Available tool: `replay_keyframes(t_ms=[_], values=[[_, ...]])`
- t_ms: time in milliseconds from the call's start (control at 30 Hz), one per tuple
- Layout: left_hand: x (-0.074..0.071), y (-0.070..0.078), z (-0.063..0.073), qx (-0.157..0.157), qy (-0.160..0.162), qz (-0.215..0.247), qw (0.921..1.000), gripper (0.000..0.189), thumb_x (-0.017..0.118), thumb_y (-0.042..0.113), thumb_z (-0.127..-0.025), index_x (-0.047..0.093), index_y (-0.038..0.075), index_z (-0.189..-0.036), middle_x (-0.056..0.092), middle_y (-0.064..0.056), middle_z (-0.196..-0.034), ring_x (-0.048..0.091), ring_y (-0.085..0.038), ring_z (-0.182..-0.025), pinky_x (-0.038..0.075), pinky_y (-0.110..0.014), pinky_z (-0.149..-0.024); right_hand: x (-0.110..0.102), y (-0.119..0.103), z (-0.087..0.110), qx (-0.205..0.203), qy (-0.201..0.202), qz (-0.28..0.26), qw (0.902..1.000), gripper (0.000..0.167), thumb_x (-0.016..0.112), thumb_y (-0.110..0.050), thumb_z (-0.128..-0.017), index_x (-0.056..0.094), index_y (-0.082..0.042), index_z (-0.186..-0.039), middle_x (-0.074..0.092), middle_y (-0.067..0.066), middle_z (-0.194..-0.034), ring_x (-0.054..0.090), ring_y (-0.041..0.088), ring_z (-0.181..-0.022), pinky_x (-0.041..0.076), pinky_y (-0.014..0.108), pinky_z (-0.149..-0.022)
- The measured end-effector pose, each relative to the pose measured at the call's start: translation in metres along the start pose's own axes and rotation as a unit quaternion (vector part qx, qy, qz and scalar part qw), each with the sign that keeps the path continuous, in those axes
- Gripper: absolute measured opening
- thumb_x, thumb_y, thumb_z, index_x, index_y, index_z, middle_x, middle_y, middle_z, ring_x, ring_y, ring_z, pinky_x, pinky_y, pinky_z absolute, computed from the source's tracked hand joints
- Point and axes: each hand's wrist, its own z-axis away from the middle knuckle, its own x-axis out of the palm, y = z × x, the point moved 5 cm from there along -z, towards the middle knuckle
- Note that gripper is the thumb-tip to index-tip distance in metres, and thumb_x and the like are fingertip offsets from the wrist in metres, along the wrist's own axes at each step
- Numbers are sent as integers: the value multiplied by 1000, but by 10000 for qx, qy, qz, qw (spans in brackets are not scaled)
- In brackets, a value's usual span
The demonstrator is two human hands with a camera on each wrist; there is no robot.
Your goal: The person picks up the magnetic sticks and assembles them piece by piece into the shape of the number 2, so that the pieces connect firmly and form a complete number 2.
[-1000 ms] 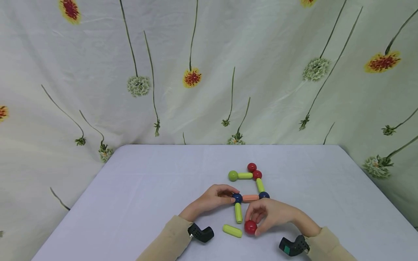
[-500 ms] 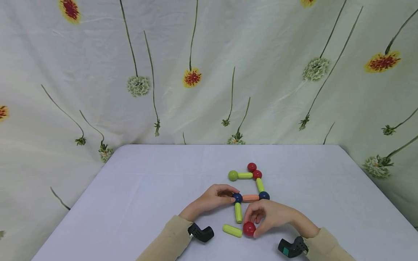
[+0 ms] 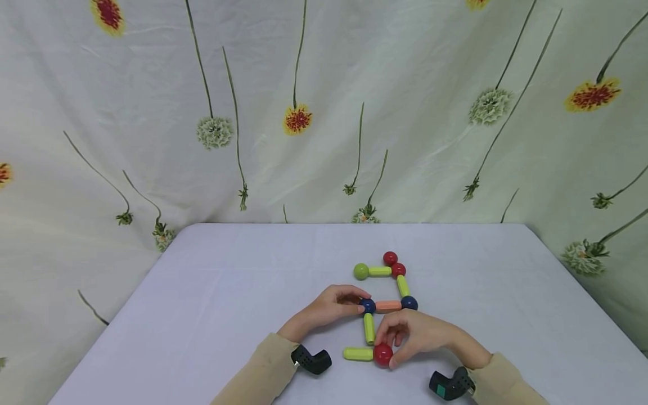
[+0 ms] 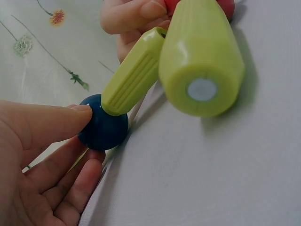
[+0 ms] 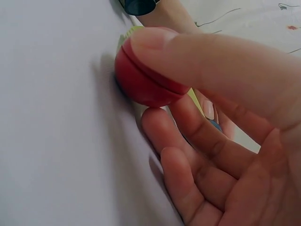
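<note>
My left hand (image 3: 331,308) pinches a blue ball (image 3: 368,306) between thumb and fingers. From that ball a yellow-green magnetic rod (image 3: 369,328) runs toward me and an orange rod (image 3: 388,306) runs right to a second blue ball (image 3: 409,303). My right hand (image 3: 422,333) pinches a red ball (image 3: 383,355), thumb on one side, fingertips on the other. Another yellow-green rod (image 3: 358,354) lies left of the red ball, its right end against it. The left wrist view shows that rod's pale end (image 4: 202,89) up close. Whether the red ball touches the upright-running rod is hard to tell.
Farther back, a rod (image 3: 403,286) links the second blue ball to a red ball (image 3: 399,270). Another rod (image 3: 380,271) joins that to a green ball (image 3: 361,271), and one more red ball (image 3: 390,259) sits behind. White cloth covers the table (image 3: 243,270); a flowered curtain hangs behind.
My right hand has moved slightly left with the red ball. The loose yellow-green rod has swung from slanted to level and now meets the ball. My left hand has stayed in place.
</note>
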Motion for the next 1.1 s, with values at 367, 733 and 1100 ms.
replay_keyframes(t_ms=[367, 733, 1100], values=[[0, -1, 0, 28, -17, 23, 10000, 26, 62, 12, -89, 66, 7, -114, 65, -2, -105, 58, -12, -92, 45, -23, -82, 2, 0, -2, -39, 149, 91, 9998, 29, 76, -16, -79, 66, -9, -105, 65, -2, -97, 58, 12, -81, 49, 24, -72], [0, 0, 0, 63, -28, 33, 10000, 26, 62, 12, -89, 66, 7, -114, 65, -2, -105, 58, -11, -92, 46, -23, -82, 5, 0, -5, -227, 330, 178, 9990, 31, 76, -17, -79, 67, -10, -107, 64, -2, -98, 59, 11, -81, 50, 24, -70], [0, 0, 0, 43, -42, 14, 10000, 26, 63, 11, -89, 66, 6, -115, 65, -3, -106, 58, -11, -92, 46, -23, -82, 6, 1, -6, -117, 416, 453, 9980, 32, 76, -20, -79, 68, -15, -109, 59, -6, -87, 53, 5, -75, 47, 20, -64]])
